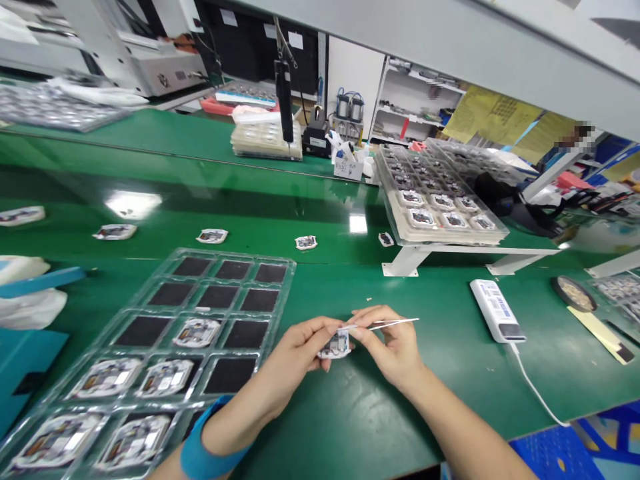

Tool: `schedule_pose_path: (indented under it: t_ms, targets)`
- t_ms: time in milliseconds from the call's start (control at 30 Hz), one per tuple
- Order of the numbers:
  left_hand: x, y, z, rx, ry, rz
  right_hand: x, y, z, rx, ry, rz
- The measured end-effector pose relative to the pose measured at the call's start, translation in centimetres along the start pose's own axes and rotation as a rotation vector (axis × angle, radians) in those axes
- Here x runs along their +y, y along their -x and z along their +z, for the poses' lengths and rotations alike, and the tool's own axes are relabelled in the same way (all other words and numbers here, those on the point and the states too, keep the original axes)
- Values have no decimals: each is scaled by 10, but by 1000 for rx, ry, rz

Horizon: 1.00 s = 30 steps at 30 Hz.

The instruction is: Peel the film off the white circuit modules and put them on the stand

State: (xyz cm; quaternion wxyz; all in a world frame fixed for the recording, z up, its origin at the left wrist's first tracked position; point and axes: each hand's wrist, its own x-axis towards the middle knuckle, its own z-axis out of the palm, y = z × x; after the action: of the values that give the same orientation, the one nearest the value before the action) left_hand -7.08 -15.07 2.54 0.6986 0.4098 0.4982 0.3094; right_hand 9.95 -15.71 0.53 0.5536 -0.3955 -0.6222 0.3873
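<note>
Between my hands, above the green bench, is a small white-framed electronic module [336,344] with its circuit side showing. My left hand [307,341] grips it by its left and upper edge, fingers closed, a blue band around the wrist. My right hand [387,343] pinches white tweezers [395,323], their rear ends pointing right and their tips close to the module's upper right corner. Whether the tips touch it is hidden by my fingers. To the left lies a clear compartment tray [287,293] with dark pads and several similar modules [197,332].
Several modules [306,242] lie in a row farther back. Stacked filled trays [440,230] stand on a white riser [403,260] at back right. A white device [495,310] with a cable lies right. An electric screwdriver [283,100] hangs overhead.
</note>
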Motion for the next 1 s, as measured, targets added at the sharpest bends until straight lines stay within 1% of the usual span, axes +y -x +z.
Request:
schedule_pose_path:
  t_ms: [133,233,500,667,733,900,1000]
  targets:
    - [0,-1,-1,-7,5,-1,2,0,-2,-5,-63,65]
    - [0,-1,-1,-17,0,3,4,0,-2,1,-61,62]
    - [-3,-2,-1,-16,-16,26,2,0,-1,12,47,-59]
    - [-3,-2,-1,-2,0,21,-1,-2,-2,-20,135,-152]
    - [-2,-1,-2,-9,18,17,-1,-2,-2,-13,128,-140]
    - [0,1,-2,-24,-23,33,0,-2,0,64,11,-39]
    - [1,1,-2,-36,-47,55,0,-2,2,68,-4,-39]
